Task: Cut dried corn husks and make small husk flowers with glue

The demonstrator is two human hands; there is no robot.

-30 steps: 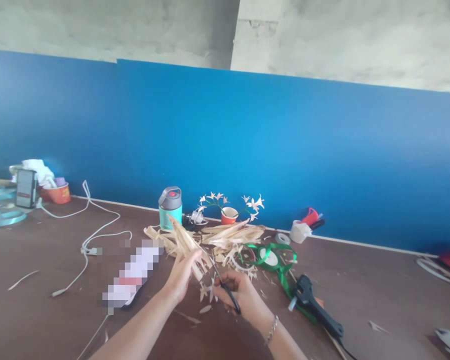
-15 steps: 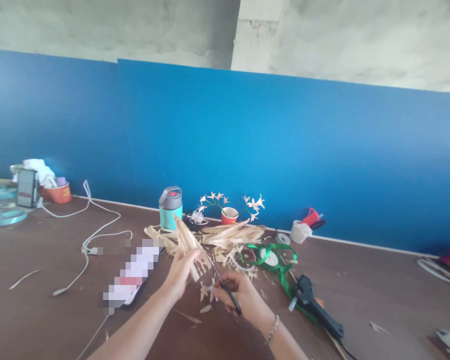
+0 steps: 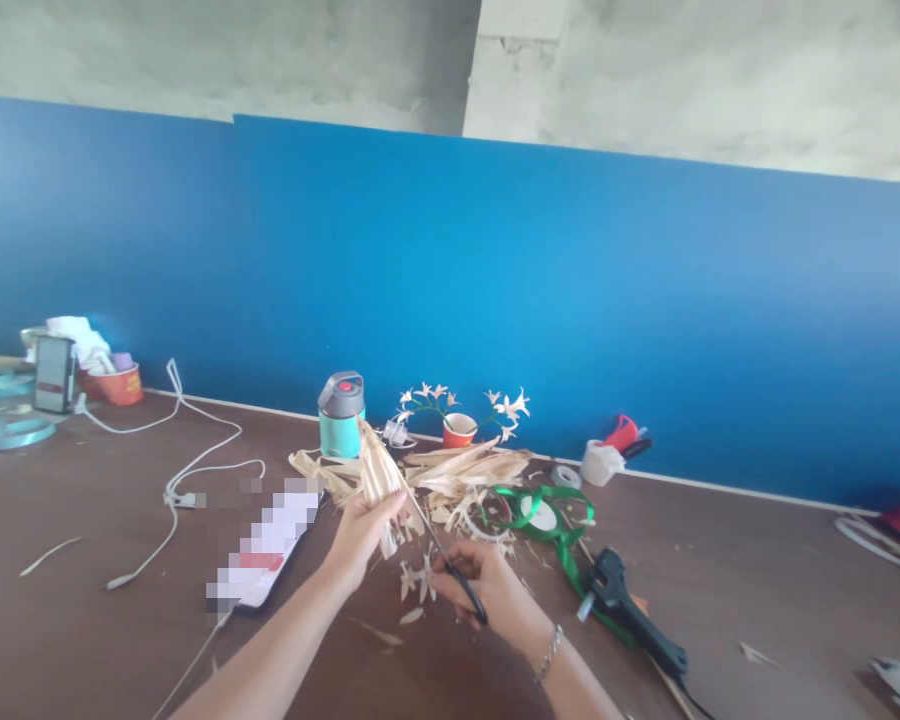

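Observation:
My left hand grips a dried corn husk and holds it upright above the brown table. My right hand is closed on black-handled scissors, whose blades point up at the husk's lower edge. Small cut husk flowers lie on the table just under both hands. A heap of more husks lies right behind my hands.
Green ribbon on a spool and a black glue gun lie to the right. A teal bottle, a red cup of husk flowers and a white cup stand by the blue wall. White cables trail left.
My left hand has turned the husk more upright and lifted it slightly. The scissors have stayed at its lower edge.

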